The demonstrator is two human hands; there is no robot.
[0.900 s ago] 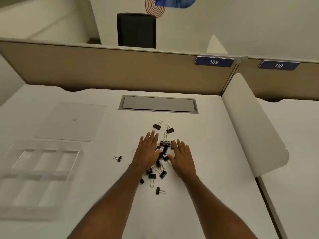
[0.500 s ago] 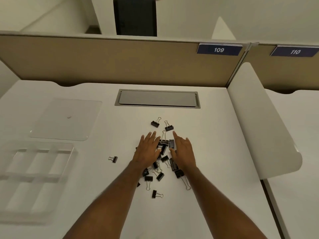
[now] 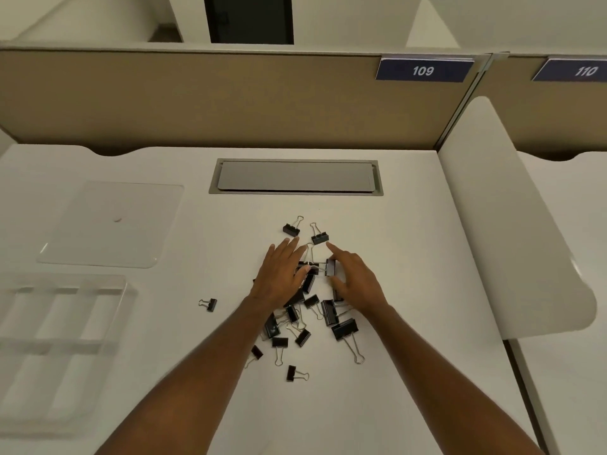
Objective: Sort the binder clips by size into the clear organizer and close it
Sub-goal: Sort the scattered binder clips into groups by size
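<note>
Several black binder clips of different sizes lie in a loose pile (image 3: pixel 328 311) on the white desk. My left hand (image 3: pixel 282 274) rests flat on the pile's left part with straight fingers. My right hand (image 3: pixel 358 284) lies on the right part, index finger stretched forward, its fingers against a large clip (image 3: pixel 331 267). Two clips (image 3: pixel 290 229) (image 3: pixel 319 238) lie just beyond my fingertips. One small clip (image 3: pixel 210 304) lies apart to the left. The clear organizer (image 3: pixel 65 280), open with empty compartments, stands at the near left. Its clear lid (image 3: pixel 111 224) lies flat behind it.
A grey cable hatch (image 3: pixel 295 177) is set into the desk behind the pile. A tan partition (image 3: pixel 197 100) closes off the back. A white curved divider (image 3: pixel 512 224) stands along the right edge of the desk.
My right hand has slid to the right and lifted its index finger, uncovering larger clips beneath it. My left hand has stayed on the pile. The view has tilted slightly.
</note>
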